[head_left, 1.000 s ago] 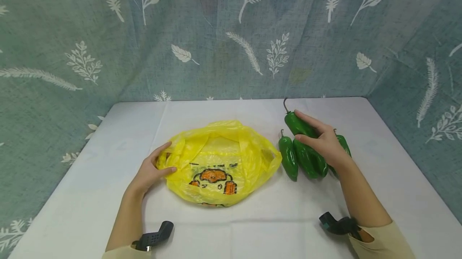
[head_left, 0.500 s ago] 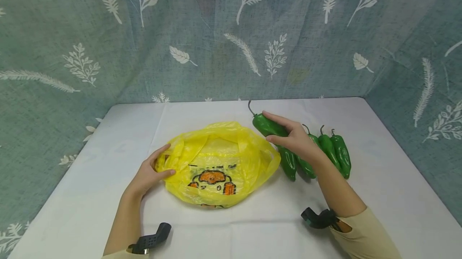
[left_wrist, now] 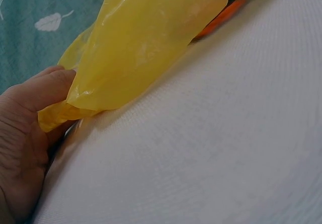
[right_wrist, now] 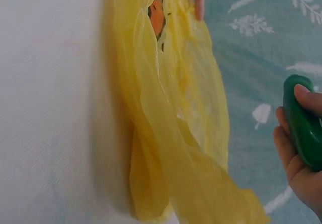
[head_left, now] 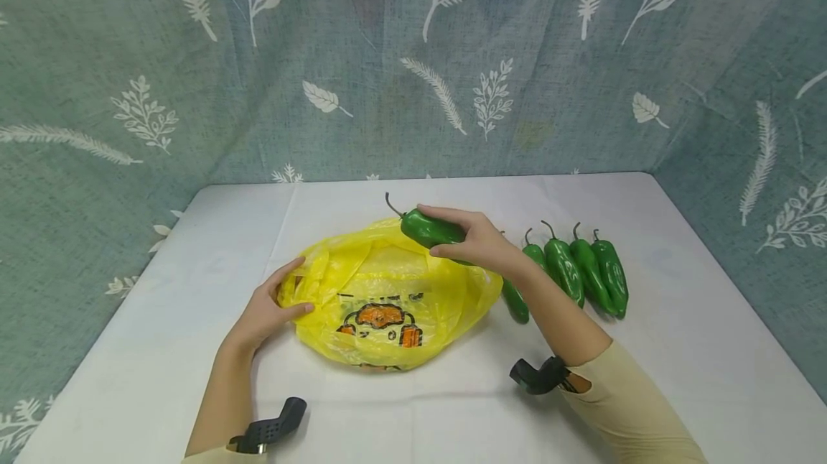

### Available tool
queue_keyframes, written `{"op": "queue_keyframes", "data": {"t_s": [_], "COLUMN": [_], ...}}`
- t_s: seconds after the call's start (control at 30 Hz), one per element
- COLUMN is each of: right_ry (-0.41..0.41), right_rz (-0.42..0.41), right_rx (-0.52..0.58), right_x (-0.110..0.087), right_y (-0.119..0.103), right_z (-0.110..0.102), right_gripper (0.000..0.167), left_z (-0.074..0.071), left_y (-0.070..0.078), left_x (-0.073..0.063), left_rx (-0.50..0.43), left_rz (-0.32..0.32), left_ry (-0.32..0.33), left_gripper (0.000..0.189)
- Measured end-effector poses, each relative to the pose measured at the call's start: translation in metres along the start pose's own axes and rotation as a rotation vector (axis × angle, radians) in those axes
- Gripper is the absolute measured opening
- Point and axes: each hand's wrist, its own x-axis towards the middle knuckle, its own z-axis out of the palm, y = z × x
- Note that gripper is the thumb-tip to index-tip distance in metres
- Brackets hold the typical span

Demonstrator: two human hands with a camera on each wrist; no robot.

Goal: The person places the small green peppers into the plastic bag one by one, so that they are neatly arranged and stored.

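My right hand [head_left: 486,243] grips a glossy green pepper [head_left: 429,228] with a long curved stem, holding it over the far right part of a yellow plastic bag's opening. In the right wrist view the thumb and fingers wrap round the pepper [right_wrist: 303,128]. The yellow plastic bag [head_left: 381,356] lies with its mouth spread wide and an orange and black cartoon print showing. At the bag's left side, my left hand [head_left: 263,312] holds the edge between thumb and fingers. The left wrist view shows the bag's yellow film [left_wrist: 131,58] gathered in that grip.
Several more green peppers [head_left: 563,271] lie side by side right of the bag, partly hidden by my right forearm. A white cloth [head_left: 413,421] covers the table. Behind it hangs a grey-green curtain [head_left: 362,40] with white leaf patterns.
My right hand has carried the pepper leftward from above the other peppers to over the bag. The left hand has stayed at the bag's left edge.
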Motion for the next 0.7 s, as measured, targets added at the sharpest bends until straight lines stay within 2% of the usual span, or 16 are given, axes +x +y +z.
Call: {"op": "queue_keyframes", "data": {"t_s": [0.43,0.7], "right_ry": [-0.125,-0.196], "right_rz": [0.094,0.098], "right_rx": [-0.079,-0.131], "right_x": [0.039,0.059], "right_y": [0.003,0.019], "right_z": [0.018,0.029], "right_gripper": [0.054,0.052], "left_z": [0.001,0.001], "left_y": [0.002,0.002], "left_x": [0.001,0.001], "left_rx": [-0.005,-0.005], "left_rz": [-0.015,-0.008], "left_ry": [0.000,-0.004], "left_gripper": [0.092,0.091]}}
